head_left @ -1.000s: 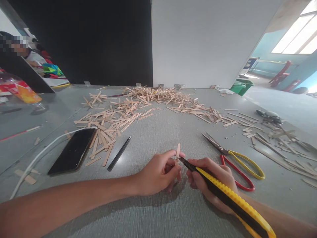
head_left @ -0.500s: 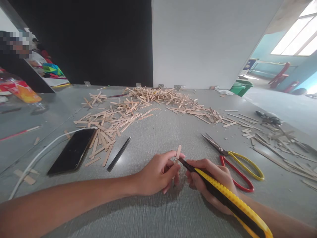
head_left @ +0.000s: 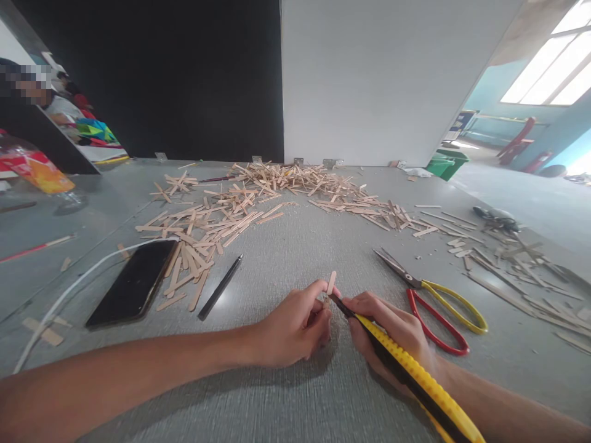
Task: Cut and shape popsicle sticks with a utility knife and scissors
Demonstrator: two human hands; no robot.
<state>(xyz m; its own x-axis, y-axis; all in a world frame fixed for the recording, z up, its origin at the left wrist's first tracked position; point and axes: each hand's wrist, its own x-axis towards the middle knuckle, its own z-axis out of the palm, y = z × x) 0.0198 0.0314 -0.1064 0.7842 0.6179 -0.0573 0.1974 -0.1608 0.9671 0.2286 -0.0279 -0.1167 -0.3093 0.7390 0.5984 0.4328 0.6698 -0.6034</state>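
Between the fingers of my left hand point(head_left: 295, 323) stands a small wooden craft stick point(head_left: 331, 282), its rounded end pointing up. My right hand point(head_left: 392, 326) is closed around a yellow and black utility knife point(head_left: 406, 360). The knife's dark blade end meets the stick's lower part, close to my left fingertips. Fingers hide the bottom of the stick. Scissors point(head_left: 421, 284) with one red and one yellow handle lie open on the table to the right of my right hand. A black pen point(head_left: 220, 288) rests to the left of my left hand.
Craft sticks point(head_left: 295, 178) lie heaped along the back, and thin cut strips point(head_left: 503, 292) are scattered at right. A phone point(head_left: 133, 283) with a white cable point(head_left: 76, 280) lies at left, near a bottle point(head_left: 39, 169). Upright black and white panels point(head_left: 360, 80) border the table's back. Another person sits far left.
The knife and my right hand have shifted slightly left, and my left fingers have curled in more around the stick's lower end. The whole view has moved a little.
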